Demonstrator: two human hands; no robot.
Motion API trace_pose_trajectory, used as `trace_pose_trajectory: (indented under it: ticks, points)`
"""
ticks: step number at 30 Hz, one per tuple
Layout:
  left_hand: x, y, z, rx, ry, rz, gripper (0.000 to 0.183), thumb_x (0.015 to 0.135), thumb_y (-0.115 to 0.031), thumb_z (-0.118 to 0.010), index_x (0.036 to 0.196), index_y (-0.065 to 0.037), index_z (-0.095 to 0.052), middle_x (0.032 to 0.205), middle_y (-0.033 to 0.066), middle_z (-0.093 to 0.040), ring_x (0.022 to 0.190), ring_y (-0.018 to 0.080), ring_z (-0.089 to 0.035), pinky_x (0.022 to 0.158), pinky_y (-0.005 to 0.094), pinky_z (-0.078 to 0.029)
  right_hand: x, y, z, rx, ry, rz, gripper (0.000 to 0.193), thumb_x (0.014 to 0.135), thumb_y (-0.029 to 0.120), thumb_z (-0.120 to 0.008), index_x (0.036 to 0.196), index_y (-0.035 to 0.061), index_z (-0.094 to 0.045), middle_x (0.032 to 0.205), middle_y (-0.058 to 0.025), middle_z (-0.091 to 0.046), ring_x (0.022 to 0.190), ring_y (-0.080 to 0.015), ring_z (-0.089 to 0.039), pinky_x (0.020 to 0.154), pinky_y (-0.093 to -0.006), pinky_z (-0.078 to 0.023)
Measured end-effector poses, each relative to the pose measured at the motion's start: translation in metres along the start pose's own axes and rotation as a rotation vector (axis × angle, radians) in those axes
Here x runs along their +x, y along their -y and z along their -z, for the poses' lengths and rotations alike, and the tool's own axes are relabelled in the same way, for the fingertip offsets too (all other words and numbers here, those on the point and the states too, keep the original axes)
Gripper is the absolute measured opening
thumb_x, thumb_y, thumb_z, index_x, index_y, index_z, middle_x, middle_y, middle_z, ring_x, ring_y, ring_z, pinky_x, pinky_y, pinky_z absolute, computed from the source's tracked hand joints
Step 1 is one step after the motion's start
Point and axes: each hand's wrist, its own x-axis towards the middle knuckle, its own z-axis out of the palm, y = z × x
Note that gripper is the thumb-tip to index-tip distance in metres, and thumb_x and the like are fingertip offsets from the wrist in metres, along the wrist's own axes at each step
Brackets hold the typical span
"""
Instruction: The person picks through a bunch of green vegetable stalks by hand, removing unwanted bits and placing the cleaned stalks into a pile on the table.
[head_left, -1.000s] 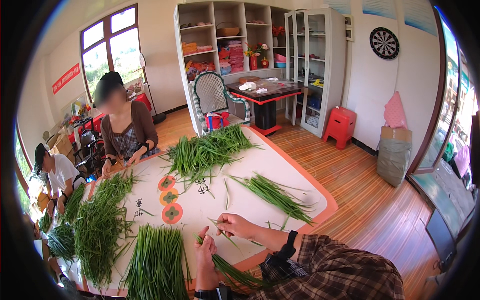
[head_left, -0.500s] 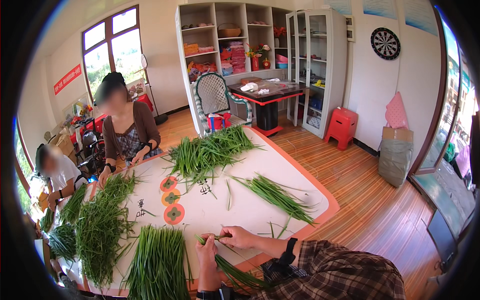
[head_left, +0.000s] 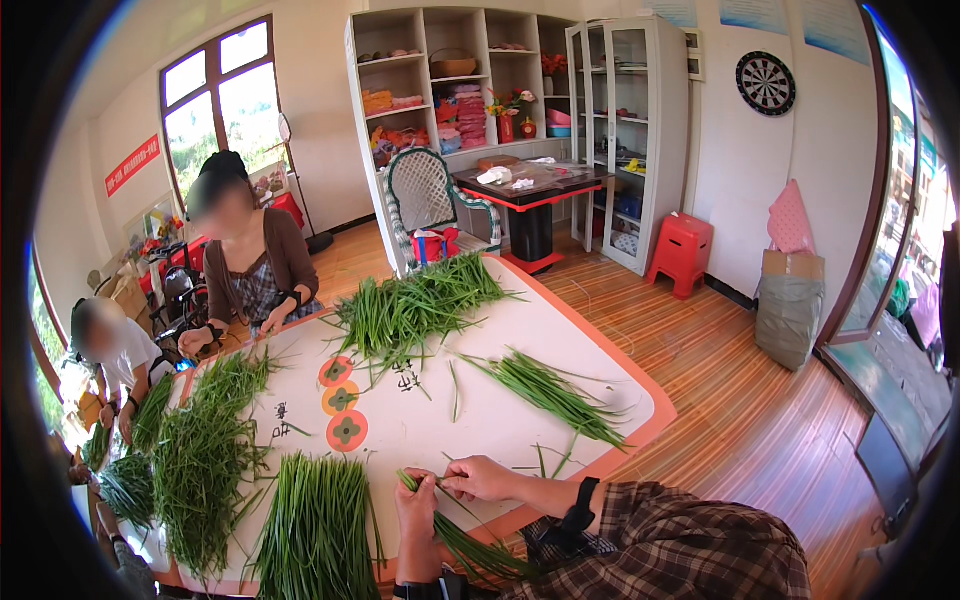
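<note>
Left hand [head_left: 417,520] and right hand [head_left: 480,478] meet at the near edge of the white table [head_left: 590,345], both pinched on a green chive stalk [head_left: 455,535]. Left of them lies a trimmed chive bundle [head_left: 318,525]; toward the far edge, a loose chive pile [head_left: 415,305]

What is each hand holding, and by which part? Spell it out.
Both hands grip one green chive stalk: the left hand at its upper end, the right hand pinching it with the fingers beside that; the leaves trail toward the person.
</note>
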Motion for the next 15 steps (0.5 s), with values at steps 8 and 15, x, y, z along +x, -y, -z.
trace_pose_trajectory:
  ticks: [8,15]
  points:
    - [-0.001,-0.004,-0.007,-0.001,0.001,0.011,0.007,0.078,-0.006,-0.055,0.079,-0.006,-0.048,0.056,-0.0036,-0.042,0.041,0.004,-0.033,0.037,0.0188,-0.026,-0.003,-0.002,0.008,-0.048,-0.014,-0.026,0.021,0.084,0.022,-0.052,0.085,0.001,-0.054,0.065,-0.003,-0.056,0.057,-0.0089,-0.051,0.053,-0.0241,-0.042]
    - [-0.002,-0.008,-0.001,0.151,-0.014,0.075,0.009,0.073,0.0,-0.059,0.076,-0.005,-0.052,0.057,-0.0029,-0.044,0.044,0.0049,-0.036,0.039,0.0192,-0.028,-0.006,-0.001,0.002,-0.395,-0.159,0.238,0.022,0.082,0.025,-0.053,0.087,0.0031,-0.054,0.069,-0.0115,-0.056,0.061,-0.0222,-0.052,0.057,-0.032,-0.041]
